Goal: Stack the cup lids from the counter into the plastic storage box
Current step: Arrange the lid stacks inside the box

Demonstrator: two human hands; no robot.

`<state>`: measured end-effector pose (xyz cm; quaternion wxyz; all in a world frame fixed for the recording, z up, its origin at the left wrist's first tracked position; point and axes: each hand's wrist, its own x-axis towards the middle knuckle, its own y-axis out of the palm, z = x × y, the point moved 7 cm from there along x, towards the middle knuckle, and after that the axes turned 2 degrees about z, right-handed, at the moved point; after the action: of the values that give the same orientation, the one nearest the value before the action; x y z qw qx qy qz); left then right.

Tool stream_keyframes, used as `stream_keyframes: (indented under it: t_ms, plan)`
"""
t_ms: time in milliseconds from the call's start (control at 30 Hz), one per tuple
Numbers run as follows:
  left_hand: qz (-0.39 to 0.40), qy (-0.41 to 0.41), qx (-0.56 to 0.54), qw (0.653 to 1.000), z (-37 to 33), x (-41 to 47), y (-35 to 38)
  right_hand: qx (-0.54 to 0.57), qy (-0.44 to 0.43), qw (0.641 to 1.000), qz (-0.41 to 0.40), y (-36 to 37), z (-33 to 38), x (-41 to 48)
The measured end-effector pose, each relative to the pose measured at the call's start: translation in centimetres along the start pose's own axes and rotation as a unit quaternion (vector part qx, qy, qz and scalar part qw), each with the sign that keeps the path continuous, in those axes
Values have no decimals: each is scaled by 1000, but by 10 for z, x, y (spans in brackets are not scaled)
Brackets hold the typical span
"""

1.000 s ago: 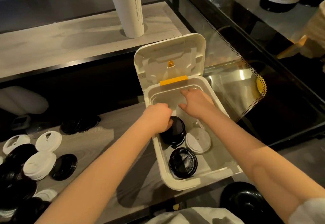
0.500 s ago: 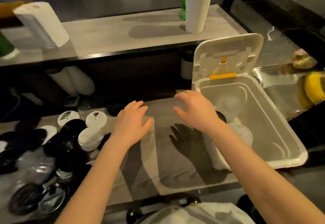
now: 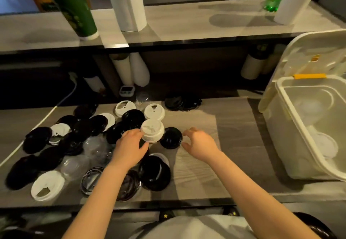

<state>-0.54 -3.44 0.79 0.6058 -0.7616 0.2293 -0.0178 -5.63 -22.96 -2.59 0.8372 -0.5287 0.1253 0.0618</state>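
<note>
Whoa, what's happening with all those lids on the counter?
A person is gathering cup lids to put in the plastic storage box. The left hand grips a white lid at the edge of the pile. The right hand hovers beside a black lid, holding nothing. Many more black, white and clear lids lie scattered on the counter. The box stands open on the right with a few white lids inside.

The storage box [image 3: 282, 137] runs off the right edge, and the white lids [image 3: 325, 145] inside show only as pale shapes through its cloudy wall. The left hand [image 3: 129, 148] hides the near side of the white lid [image 3: 152, 131] it grips and part of the black lids [image 3: 155, 173] beneath. The clear lids [image 3: 93, 150] are blurred, perhaps several overlapping. The green cup stack [image 3: 74, 8] is cut off at the top edge.
</note>
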Motion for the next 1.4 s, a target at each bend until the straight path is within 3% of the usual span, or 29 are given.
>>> stream_keyframes:
  t_ms: [200,333,500,767,967,1200,1400]
  plan:
    - [15,17,0,1000,39,8,10,11,34,996,76,56,10,42]
    - [7,51,9,999,34,18,8,-52,49,993,96,75,14,54]
    - [44,71,42,996,20,41,12,-41,76,996,0,60,10,58]
    - [164,42,111,979,0,94,35,64,120,989,-66,35,-22,40]
    - [116,65,108,985,-6,102,35,106,124,981,-104,26,-30,40]
    - [3,97,-65,993,-15,88,-21,67,131,986,-80,31,-30,51]
    - [-42,3,-277,960,6,79,-38,-10,124,992,-16,40,-25,59]
